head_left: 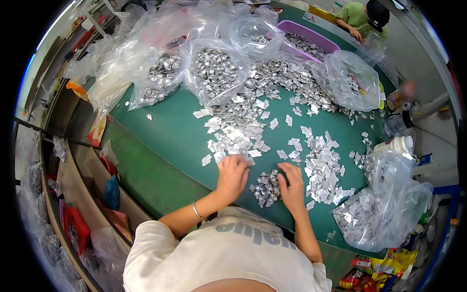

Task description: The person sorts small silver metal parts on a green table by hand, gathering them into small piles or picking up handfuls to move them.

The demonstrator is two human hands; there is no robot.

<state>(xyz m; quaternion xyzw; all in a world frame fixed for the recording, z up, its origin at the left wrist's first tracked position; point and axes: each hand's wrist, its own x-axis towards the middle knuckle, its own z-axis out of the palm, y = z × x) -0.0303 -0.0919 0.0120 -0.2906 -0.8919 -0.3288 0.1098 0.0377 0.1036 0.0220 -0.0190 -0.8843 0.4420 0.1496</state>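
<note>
Silver pieces (265, 187) lie heaped between both hands, left hand (232, 175) and right hand (292, 187) palm-down, grips loosely open.

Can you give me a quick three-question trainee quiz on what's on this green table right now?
1. True or false: the left hand and right hand both rest on the green table, with a small heap of silver pieces between them.
2. Which container holds silver pieces at the far side? A) purple tub B) cardboard box C) metal bucket
3. Fill in: the person wears a thin ____ on the left wrist.

Key: 1 true; 2 A; 3 bracelet
</note>
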